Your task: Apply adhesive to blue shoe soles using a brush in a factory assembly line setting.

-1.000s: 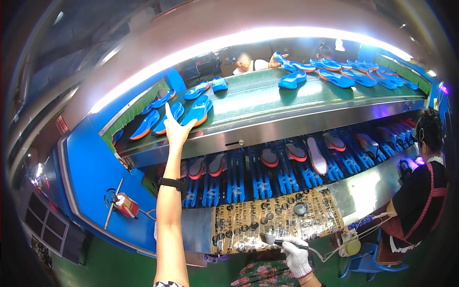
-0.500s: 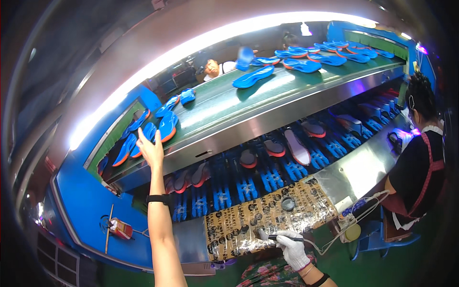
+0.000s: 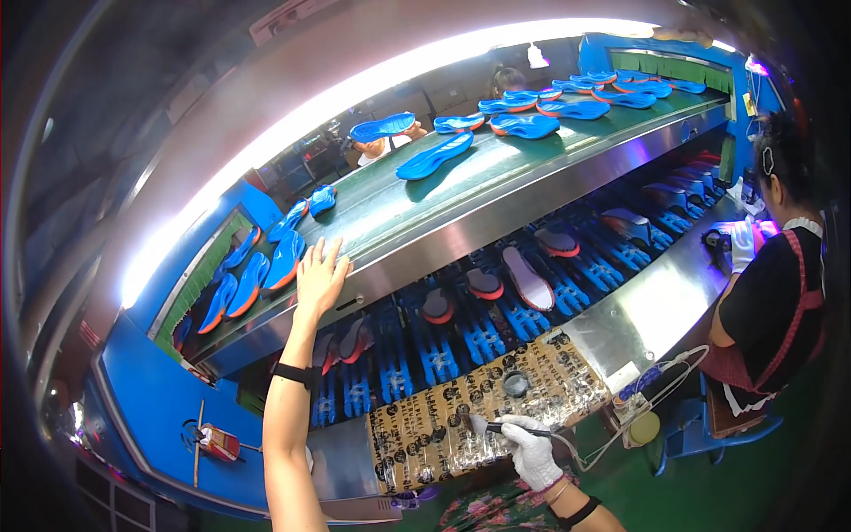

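Note:
My bare left hand reaches over the front edge of the upper green conveyor belt, fingers spread and holding nothing. Close beside it on the left lies a blue shoe sole with orange edging, with more such soles further left. In a white glove, my right hand grips a brush with a black handle. The brush's bristles are just above a bench section covered in printed brown paper under clear film. A small round dish of grey contents stands on that covering.
Below the belt runs a row of blue clamps, several carrying grey-topped soles. A co-worker sits at the right. Across the belt another person holds up a blue sole. A white cable hangs at the bench's front edge.
My left hand has moved right, away from the soles at the belt's left end. The brush in my right hand has shifted slightly. Across the belt, a blue sole now shows raised.

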`<state>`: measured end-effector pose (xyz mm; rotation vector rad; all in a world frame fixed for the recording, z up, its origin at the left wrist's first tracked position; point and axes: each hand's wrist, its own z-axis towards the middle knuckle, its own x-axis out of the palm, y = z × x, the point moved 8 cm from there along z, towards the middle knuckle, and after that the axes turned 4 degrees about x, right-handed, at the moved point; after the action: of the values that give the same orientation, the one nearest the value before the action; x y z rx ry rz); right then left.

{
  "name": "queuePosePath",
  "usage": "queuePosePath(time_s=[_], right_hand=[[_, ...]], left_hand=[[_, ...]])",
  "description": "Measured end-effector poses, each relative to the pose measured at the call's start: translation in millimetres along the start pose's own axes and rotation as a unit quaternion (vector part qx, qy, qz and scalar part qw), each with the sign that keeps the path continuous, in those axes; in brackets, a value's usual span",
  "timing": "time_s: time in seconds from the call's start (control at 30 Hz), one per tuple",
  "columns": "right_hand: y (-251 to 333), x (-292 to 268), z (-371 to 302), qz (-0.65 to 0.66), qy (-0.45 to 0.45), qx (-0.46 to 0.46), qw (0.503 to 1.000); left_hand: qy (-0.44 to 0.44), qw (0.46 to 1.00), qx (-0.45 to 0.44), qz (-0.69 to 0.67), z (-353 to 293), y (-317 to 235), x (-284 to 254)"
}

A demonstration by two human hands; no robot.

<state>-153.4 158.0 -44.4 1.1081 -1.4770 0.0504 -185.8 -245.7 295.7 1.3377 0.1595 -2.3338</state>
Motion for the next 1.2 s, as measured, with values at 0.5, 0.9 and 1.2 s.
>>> queuePosePath(time_s=[0.5, 0.9, 1.2], right_hand=[[38, -23, 62, 0.088, -0.005, -0.092, 0.992], [29, -54, 81, 0.119, -0.013, -0.053, 0.991], [25, -59, 89, 0.132, 0.021, -0.043, 0.99]], left_hand=[[0.192, 0.963, 0.083, -0.17, 138, -128, 44], [0.366, 0.919, -0.137, -0.053, 210, -135, 46], [0.419, 0.898, -0.135, 0.001, 228, -135, 75]])
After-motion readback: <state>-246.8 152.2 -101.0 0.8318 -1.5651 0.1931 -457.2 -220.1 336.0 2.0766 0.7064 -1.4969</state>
